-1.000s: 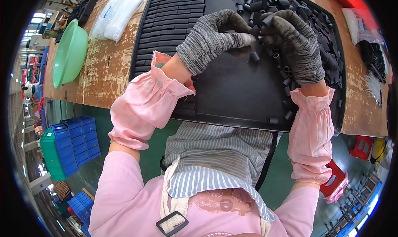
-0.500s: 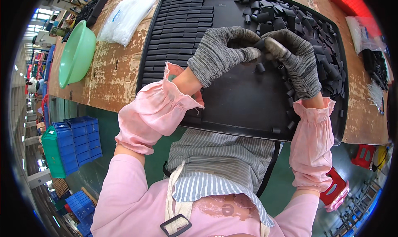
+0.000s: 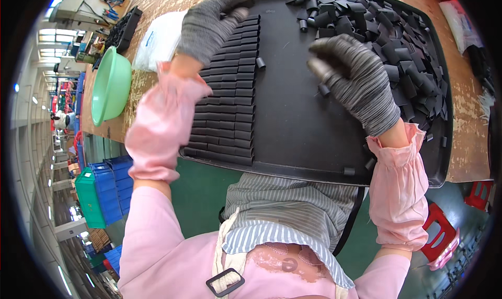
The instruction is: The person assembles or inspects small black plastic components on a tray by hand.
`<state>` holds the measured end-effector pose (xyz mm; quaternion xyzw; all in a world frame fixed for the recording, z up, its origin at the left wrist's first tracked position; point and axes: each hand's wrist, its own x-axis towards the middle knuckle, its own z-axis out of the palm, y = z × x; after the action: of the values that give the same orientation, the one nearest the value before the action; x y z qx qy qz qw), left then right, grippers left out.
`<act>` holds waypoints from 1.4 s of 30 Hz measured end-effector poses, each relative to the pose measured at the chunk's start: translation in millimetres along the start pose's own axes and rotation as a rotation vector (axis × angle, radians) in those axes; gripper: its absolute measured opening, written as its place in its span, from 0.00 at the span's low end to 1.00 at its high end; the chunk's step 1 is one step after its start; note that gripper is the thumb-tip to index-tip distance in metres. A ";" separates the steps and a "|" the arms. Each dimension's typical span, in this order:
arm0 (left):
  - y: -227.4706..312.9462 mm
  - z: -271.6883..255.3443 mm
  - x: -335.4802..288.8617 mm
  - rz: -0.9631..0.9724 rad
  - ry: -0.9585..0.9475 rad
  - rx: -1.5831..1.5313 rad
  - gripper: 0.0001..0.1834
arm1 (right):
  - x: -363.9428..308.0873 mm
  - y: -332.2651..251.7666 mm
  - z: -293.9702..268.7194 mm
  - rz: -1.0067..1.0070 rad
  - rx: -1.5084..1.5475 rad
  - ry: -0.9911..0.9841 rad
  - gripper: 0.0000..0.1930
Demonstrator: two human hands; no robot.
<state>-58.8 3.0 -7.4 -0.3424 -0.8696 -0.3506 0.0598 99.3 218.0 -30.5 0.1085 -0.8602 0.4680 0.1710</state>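
Note:
My left hand (image 3: 214,27), in a grey knit glove, is over the far left corner of the black tray (image 3: 293,137). Its fingers curl toward the thumb; anything between the tips is hidden. Below it, short black tubes (image 3: 225,100) lie end to end in close rows, and one tube (image 3: 260,63) sticks out at their right edge. My right hand (image 3: 358,82), gloved alike, hovers above the tray's middle right with thumb and fingers apart and nothing visible between them. A loose tube (image 3: 324,90) lies below its thumb. Beyond it is a heap of loose black tubes (image 3: 402,64).
Left of the tray on the worn wooden table are a white plastic bag (image 3: 157,43) and a green basin (image 3: 112,87). Clear bags (image 3: 460,24) sit at the right. Blue crates (image 3: 110,189) and a red stool (image 3: 439,231) stand on the floor.
My hands have parted from where they met over the tray. The left has moved away to the far left, and the right thumb and fingers have spread. The view has shifted slightly.

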 end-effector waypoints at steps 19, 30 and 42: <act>-16.9 23.4 33.7 0.444 -0.230 0.369 0.11 | -8.4 -4.0 6.8 -0.298 -0.833 -0.330 0.12; 2.2 45.4 40.3 0.139 -0.593 -0.115 0.20 | 8.9 9.7 -20.5 -0.256 -0.443 0.325 0.06; 51.2 23.4 -1.4 0.363 -0.784 0.663 0.14 | 8.5 11.7 -27.5 -0.227 -0.408 0.346 0.08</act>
<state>-22.0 44.1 3.8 -0.5551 -0.8175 0.1125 -0.1047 92.8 247.2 -22.3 0.0857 -0.8770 0.2746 0.3848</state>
